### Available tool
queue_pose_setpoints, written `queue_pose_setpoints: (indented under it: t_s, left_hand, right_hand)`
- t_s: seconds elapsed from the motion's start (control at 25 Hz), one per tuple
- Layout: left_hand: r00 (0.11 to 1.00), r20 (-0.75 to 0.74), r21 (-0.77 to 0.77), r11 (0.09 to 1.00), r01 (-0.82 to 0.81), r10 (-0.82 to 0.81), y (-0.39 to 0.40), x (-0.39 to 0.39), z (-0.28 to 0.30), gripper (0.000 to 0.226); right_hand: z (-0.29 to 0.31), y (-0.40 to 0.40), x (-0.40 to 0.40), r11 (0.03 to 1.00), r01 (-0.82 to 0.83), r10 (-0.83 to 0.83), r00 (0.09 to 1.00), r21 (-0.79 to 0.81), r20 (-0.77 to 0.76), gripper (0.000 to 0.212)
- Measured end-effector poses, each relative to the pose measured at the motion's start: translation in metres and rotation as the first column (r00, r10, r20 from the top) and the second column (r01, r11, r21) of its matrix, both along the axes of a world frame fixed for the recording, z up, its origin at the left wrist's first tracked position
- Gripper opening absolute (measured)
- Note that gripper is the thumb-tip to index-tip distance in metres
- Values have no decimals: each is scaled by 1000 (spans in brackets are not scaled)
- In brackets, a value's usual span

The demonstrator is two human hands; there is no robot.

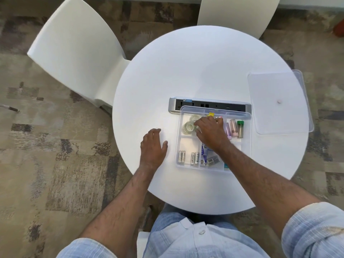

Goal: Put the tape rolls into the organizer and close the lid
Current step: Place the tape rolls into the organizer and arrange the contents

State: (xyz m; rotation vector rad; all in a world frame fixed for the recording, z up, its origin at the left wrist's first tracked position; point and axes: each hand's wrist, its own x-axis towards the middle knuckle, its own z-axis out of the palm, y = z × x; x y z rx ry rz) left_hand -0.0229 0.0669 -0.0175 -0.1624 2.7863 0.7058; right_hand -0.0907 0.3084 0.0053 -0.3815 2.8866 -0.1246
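A clear plastic organizer (pixel 178 146) with several compartments sits on the round white table (pixel 186 71). Two clear tape rolls (pixel 189 126) lie in its far left compartment. My right hand (pixel 211 132) reaches into that compartment, fingers curled beside the rolls; whether it grips a roll is hidden under the hand. My left hand (pixel 153 146) rests flat on the table just left of the organizer, holding nothing. The clear lid (pixel 279 86) lies apart at the table's right edge, partly overhanging it.
A grey power strip (pixel 208 105) lies right behind the organizer. The organizer also holds batteries (pixel 188 157), staple boxes (pixel 204 153) and small tubes (pixel 236 128). Two white chairs (pixel 74 53) stand at the table's far side.
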Motion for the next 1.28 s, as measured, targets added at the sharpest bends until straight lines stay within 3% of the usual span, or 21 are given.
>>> queue_pose_setpoints:
  t_s: [0.16,0.56,0.92,1.08,1.2,1.28]
  left_hand:
    - [997,68,-28,999,24,-23,-27,1,-16,66]
    - [963,160,-117,965,234,-215,-36,-29,-49,79]
    - [983,2,-228,957,182,-186,-27,-17,-83,87]
    - [986,-50,-271,953,139,-158,-26,-18,-82,85]
    - [987,-74,-291,950,115,-142,-24,-16,-85,84]
    - [987,-93,-280,954,104,-135,-25,-16,-86,84]
  right_hand:
    - [1,-13,0,996,4,-4,1000,92,-8,25]
    - [-6,-28,5,994,83,-83,997,-72,5,21]
    - [-16,-18,0,985,92,-82,994,-143,76,15]
    - [-14,-15,-5,981,85,-71,994,-174,84,26]
    - [-15,-15,-15,997,14,-8,997,-77,74,41]
    - [-15,-13,-22,998,-53,54,997,-17,56,37]
